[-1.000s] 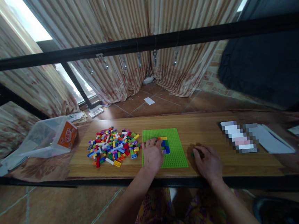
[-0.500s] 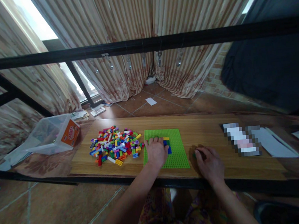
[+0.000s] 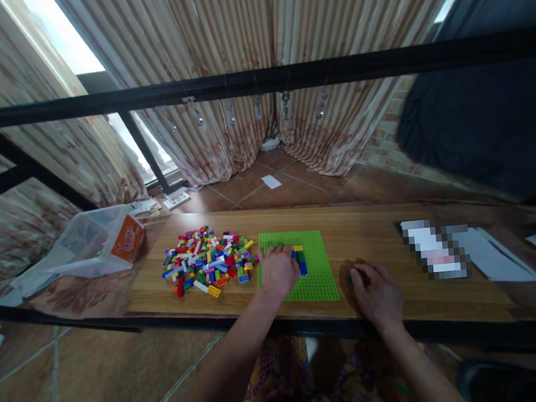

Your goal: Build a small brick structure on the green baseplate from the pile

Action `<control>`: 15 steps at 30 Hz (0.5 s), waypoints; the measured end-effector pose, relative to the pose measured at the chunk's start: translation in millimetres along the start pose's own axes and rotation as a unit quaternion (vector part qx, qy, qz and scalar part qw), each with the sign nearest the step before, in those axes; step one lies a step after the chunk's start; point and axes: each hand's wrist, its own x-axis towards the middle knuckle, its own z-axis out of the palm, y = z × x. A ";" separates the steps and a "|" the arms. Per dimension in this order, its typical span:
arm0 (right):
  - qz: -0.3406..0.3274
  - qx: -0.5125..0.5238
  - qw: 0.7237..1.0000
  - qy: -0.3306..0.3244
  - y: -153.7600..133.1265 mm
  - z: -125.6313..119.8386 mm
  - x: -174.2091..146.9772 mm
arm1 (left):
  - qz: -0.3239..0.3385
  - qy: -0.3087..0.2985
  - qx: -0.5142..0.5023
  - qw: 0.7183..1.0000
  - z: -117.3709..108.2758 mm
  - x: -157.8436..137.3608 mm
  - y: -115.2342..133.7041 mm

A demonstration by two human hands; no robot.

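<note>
My left hand rests over the green studded baseplate, fingers spread and bent down on it. Its thumb is beside a small block of toy bricks, blue, green and yellow, fixed near the plate's middle. The palm hides part of that block and whatever lies under it. To the right of the plate, my right hand is curled low over the wooden board, thumb and fingertips together. A bit of a small green brick shows at its fingertips; the rest is hidden.
A heap of mixed toy bricks lies left of the baseplate. Beyond it, a clear plastic box with an orange label is tipped on its side. A blurred-out flat object and white paper lie at right. A black rail crosses ahead.
My left hand has shifted very slightly left, showing a little more of the brick block. My right hand stays almost where it was.
</note>
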 end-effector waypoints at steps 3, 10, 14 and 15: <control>-0.002 0.001 1.000 -0.003 0.3 0.1 -0.1 | -0.013 0.004 -0.002 1.000 0.7 -2.0 4.5; -0.003 0.000 1.000 -0.001 0.8 0.4 -0.2 | -0.039 0.009 -0.008 0.999 2.8 -1.4 13.7; -0.004 0.000 1.000 0.004 0.6 1.0 -0.3 | -0.057 0.023 -0.012 0.998 0.8 2.0 6.8; -0.004 0.001 1.000 0.006 0.5 1.2 -0.3 | -0.053 0.023 -0.007 0.998 -0.4 3.4 3.6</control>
